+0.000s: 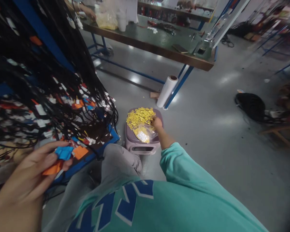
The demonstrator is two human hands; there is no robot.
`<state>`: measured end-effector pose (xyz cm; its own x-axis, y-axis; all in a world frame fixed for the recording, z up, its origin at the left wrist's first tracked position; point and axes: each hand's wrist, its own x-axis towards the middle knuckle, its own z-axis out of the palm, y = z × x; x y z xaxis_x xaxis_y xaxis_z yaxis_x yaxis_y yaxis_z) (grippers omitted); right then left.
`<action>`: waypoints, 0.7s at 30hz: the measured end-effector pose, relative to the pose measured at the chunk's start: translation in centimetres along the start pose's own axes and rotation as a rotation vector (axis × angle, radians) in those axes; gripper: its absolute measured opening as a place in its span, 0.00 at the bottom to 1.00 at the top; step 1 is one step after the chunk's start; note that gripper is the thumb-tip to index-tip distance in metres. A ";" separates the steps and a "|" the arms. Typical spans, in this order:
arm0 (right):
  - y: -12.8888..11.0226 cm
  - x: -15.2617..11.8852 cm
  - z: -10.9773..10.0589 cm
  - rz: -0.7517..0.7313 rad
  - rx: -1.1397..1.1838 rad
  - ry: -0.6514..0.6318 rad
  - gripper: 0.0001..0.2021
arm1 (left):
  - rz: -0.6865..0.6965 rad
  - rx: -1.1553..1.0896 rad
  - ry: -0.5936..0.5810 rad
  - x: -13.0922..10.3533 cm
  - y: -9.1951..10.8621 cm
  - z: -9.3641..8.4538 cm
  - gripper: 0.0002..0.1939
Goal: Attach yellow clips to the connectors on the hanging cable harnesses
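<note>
My left hand (42,167), at the lower left, is closed on cable ends wrapped in blue tape (64,152) and orange tape (80,152). Beyond its fingers hang many black cables (84,64) with white connectors (40,109) and coloured tags. My right hand (157,123) reaches down to a pile of small yellow plastic pieces (140,116) on a mauve stool (128,135). Its fingertips are at the pile's right edge, and whether they pinch a piece is too small to tell. A clear plastic bag (143,133) with a white label lies just in front of the pile.
A dark workbench (145,40) with a blue frame crosses the back; a white cup (122,21) and tools stand on it. Below leans a white film roll (167,91). A black cable coil (250,106) lies right. Another person's hand (87,11) shows upper left.
</note>
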<state>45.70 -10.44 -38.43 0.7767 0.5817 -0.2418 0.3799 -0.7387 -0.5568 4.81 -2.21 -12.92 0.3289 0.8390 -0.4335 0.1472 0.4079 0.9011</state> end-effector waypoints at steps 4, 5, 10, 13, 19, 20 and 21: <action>-1.8 -1.6 -1.6 -0.027 0.396 0.047 0.17 | 0.031 -0.052 0.048 -1.1 0.6 1.3 0.19; -2.6 -2.2 -2.1 -0.047 0.489 0.047 0.18 | 0.047 -0.067 0.052 -1.4 0.7 1.5 0.16; -7.3 -8.1 -4.9 -0.218 0.886 -0.050 0.22 | 0.051 -0.126 -0.136 -1.6 0.8 1.8 0.13; -10.5 -13.1 -6.6 -0.382 1.207 -0.255 0.20 | 0.075 -0.151 -0.223 -1.5 0.5 1.9 0.17; -15.2 -21.0 -9.2 -0.657 1.158 -0.454 0.14 | 0.174 -0.048 -0.364 -1.2 -0.4 3.1 0.28; -15.7 -21.8 -9.6 -0.704 1.121 -0.445 0.12 | 0.199 -0.011 -0.387 -1.2 -0.5 3.3 0.29; -16.2 -22.6 -9.9 -0.749 1.084 -0.415 0.11 | 0.231 0.017 -0.406 -1.3 -0.5 3.4 0.29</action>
<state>26.97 -14.97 -16.03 0.2843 0.9178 0.2770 -0.0898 0.3131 -0.9455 7.50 -4.72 -12.79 0.6927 0.6971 -0.1849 0.0410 0.2179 0.9751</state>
